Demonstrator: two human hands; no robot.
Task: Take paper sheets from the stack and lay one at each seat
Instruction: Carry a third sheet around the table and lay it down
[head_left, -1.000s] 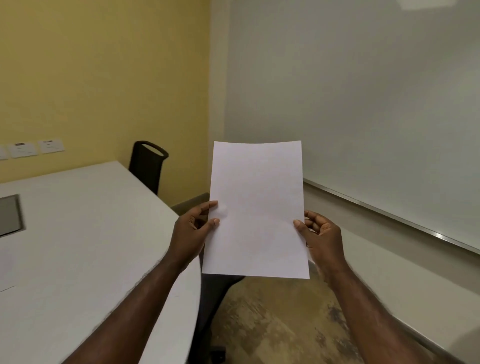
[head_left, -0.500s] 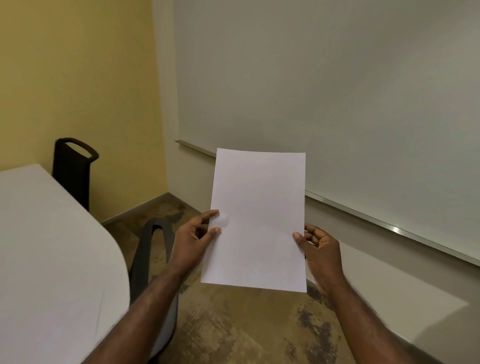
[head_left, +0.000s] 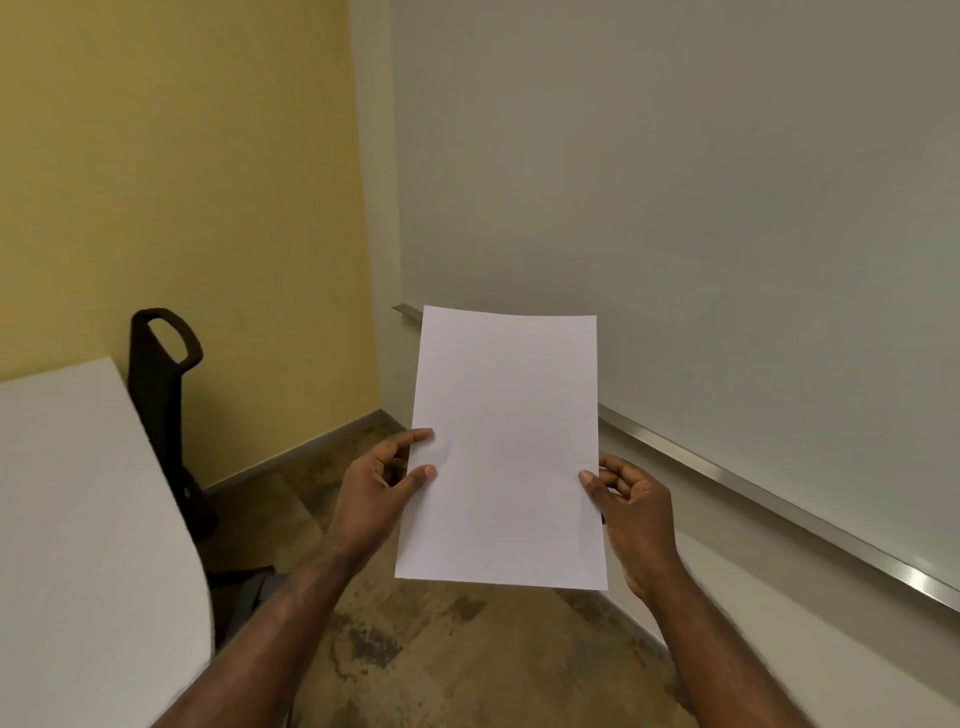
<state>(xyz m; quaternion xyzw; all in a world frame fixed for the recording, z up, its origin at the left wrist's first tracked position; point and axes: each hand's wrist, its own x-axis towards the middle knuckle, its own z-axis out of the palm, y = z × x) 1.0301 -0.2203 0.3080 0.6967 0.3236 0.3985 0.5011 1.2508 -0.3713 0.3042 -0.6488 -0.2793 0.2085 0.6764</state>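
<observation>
A large whiteboard (head_left: 701, 208) fills the wall ahead and to the right, its metal tray rail (head_left: 779, 509) running down toward the lower right corner. A yellow wall (head_left: 182, 182) meets it at the room's corner on the left. The mottled brown floor (head_left: 467, 665) spreads beneath the arms. At the left edge the white bench (head_left: 78, 519) shows a rounded end, its top bare in the part that is visible. A black chair (head_left: 163, 395) with a loop handle in its back stands just beside the bench's far edge, against the yellow wall, and part of another dark chair (head_left: 249, 592) peeks out below the bench's rounded end. A single white paper sheet (head_left: 506, 452) is held upright in the air in front of the whiteboard, well apart from the bench, its top edge curling slightly. The left hand (head_left: 379, 499) pinches the sheet's left edge, thumb on the front and fingers behind. The right hand (head_left: 631, 514) grips the right edge the same way, thumb tip pressing the front. The two hands are apart, one on each side of the sheet.
</observation>
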